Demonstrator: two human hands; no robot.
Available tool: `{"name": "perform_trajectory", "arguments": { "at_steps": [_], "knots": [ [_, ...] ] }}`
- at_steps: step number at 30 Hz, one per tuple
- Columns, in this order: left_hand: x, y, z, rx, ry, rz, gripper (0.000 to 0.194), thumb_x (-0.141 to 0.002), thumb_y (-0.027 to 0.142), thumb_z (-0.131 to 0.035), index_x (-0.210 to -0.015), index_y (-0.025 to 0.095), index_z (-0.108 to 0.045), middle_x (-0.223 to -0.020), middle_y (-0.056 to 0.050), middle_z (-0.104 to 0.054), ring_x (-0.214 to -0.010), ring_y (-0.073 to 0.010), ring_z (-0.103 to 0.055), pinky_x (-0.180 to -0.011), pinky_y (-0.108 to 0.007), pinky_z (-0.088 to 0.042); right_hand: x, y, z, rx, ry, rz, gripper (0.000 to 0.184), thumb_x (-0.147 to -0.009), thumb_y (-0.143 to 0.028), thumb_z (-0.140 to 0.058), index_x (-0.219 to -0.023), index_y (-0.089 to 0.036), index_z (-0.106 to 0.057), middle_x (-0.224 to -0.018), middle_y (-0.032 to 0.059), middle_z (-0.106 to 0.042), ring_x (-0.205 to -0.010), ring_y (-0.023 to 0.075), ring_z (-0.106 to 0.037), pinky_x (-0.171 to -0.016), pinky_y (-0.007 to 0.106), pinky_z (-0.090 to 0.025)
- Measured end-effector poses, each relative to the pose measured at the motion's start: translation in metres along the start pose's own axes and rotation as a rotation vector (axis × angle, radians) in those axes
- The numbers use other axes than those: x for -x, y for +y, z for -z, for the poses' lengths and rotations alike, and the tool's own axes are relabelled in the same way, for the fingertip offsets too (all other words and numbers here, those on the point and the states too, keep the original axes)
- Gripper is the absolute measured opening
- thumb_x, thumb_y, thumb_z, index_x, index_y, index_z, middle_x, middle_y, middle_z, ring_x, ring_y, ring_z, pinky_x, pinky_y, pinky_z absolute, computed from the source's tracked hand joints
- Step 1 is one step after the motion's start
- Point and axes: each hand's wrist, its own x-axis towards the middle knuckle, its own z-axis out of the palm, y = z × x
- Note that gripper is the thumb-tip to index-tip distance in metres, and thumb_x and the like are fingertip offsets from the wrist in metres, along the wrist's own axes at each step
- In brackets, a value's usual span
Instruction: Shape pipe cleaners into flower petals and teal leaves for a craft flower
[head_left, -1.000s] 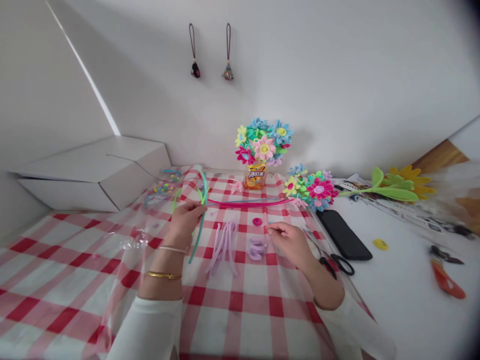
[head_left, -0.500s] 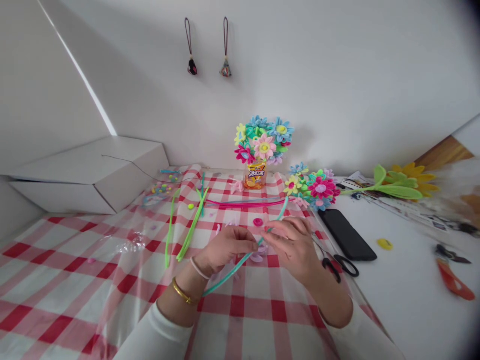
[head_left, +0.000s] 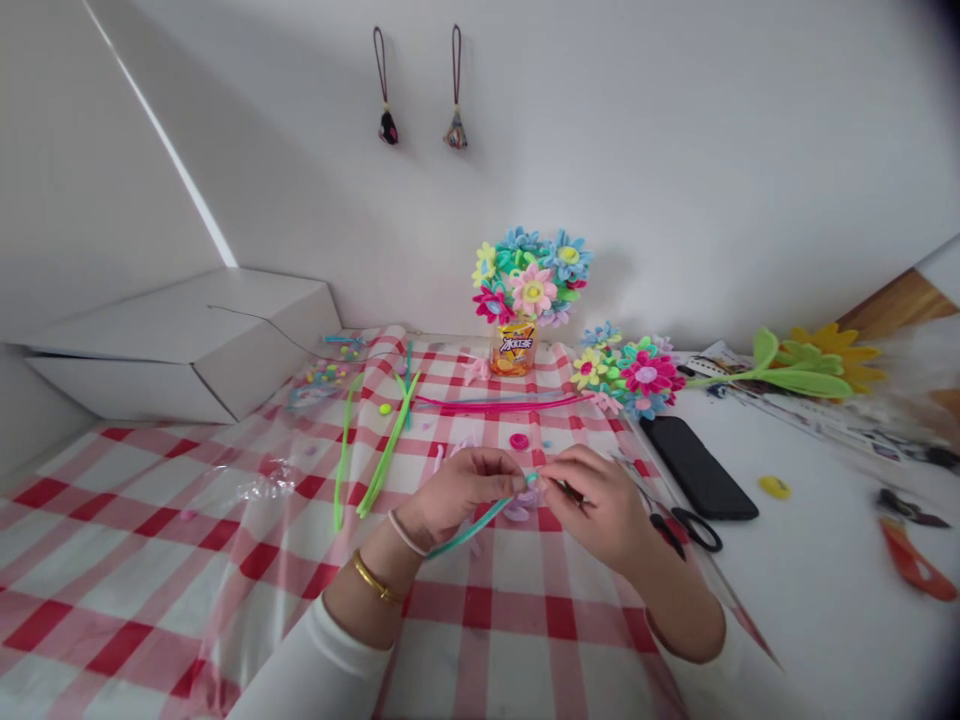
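Observation:
My left hand (head_left: 457, 490) pinches a teal pipe cleaner (head_left: 472, 525) that slants down to the left over the red-and-white checked cloth (head_left: 150, 560). My right hand (head_left: 600, 495) meets it at the stem's upper end, fingers closed on that tip. Lilac pipe cleaner pieces (head_left: 517, 512) lie just under both hands, partly hidden. A small pink coil (head_left: 517, 441) sits just beyond my fingers.
Green pipe cleaners (head_left: 375, 450) lie to the left, long pink ones (head_left: 495, 402) behind. A can with pipe-cleaner flowers (head_left: 525, 300) stands at the back, a loose bouquet (head_left: 630, 375) beside it. Black phone (head_left: 694, 465), scissors (head_left: 690, 525) and a white box (head_left: 187, 340) are nearby.
My left hand left the green stems, carried a teal pipe cleaner to the middle, and my right hand has closed on its upper end; the stem's far end no longer sticks out.

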Motion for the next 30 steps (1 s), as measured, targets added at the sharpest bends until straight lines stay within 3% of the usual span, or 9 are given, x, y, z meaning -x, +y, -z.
{"name": "perform_trajectory", "arguments": {
  "at_steps": [5,8,14,18,25,30],
  "knots": [
    [-0.002,-0.007,-0.007,0.24,-0.049,0.14,0.012,-0.067,0.02,-0.069,-0.074,0.012,-0.063,-0.067,-0.002,-0.061,-0.062,-0.0125,-0.057,-0.065,-0.029,-0.043,-0.001,-0.001,-0.002,-0.649,-0.138,-0.657,0.012,-0.076,-0.028,-0.056,-0.07,-0.018,-0.057,-0.052,-0.0035,-0.05,-0.042,0.0085,-0.046,-0.038,0.02,-0.032],
    [-0.003,-0.009,-0.012,0.331,-0.092,0.186,0.008,-0.072,0.02,-0.065,-0.074,0.013,-0.06,-0.071,-0.003,-0.062,-0.065,-0.0139,-0.059,-0.066,-0.031,-0.045,-0.003,-0.001,-0.005,-0.961,-0.155,-0.848,0.013,-0.073,-0.03,-0.059,-0.072,-0.018,-0.055,-0.046,-0.0044,-0.053,-0.035,0.0086,-0.047,-0.033,0.018,-0.03],
    [-0.003,-0.011,-0.016,0.381,-0.188,0.201,0.011,-0.079,0.023,-0.057,-0.083,0.014,-0.06,-0.074,-0.007,-0.064,-0.069,-0.0194,-0.063,-0.063,-0.035,-0.049,-0.002,-0.001,-0.008,-1.081,-0.123,-0.888,0.014,-0.073,-0.029,-0.061,-0.073,-0.017,-0.055,-0.045,-0.0008,-0.059,-0.038,0.0113,-0.054,-0.038,0.019,-0.037],
    [-0.005,-0.013,-0.015,0.35,-0.195,0.185,0.013,-0.078,0.024,-0.058,-0.083,0.013,-0.06,-0.075,-0.008,-0.065,-0.064,-0.0171,-0.063,-0.055,-0.027,-0.049,-0.004,0.0,-0.007,-1.084,-0.135,-0.87,0.015,-0.073,-0.03,-0.061,-0.072,-0.017,-0.054,-0.046,-0.0018,-0.058,-0.038,0.012,-0.054,-0.038,0.021,-0.037],
    [-0.005,-0.016,-0.017,0.346,-0.165,0.162,0.016,-0.076,0.027,-0.061,-0.085,0.014,-0.059,-0.076,-0.006,-0.066,-0.05,-0.0121,-0.059,-0.041,-0.019,-0.037,-0.006,0.002,-0.004,-0.908,-0.088,-0.79,0.014,-0.072,-0.028,-0.063,-0.07,-0.015,-0.059,-0.048,-0.0045,-0.051,-0.042,0.0063,-0.044,-0.04,0.019,-0.032],
    [-0.004,-0.014,-0.017,0.304,-0.121,0.103,0.017,-0.075,0.027,-0.061,-0.081,0.011,-0.061,-0.072,-0.006,-0.063,-0.042,-0.0053,-0.048,-0.038,-0.017,-0.025,-0.006,0.003,-0.003,-0.893,-0.127,-0.699,0.016,-0.075,-0.032,-0.061,-0.08,-0.017,-0.062,-0.058,-0.0017,-0.058,-0.052,0.0092,-0.05,-0.051,0.023,-0.038]
  ]
}}
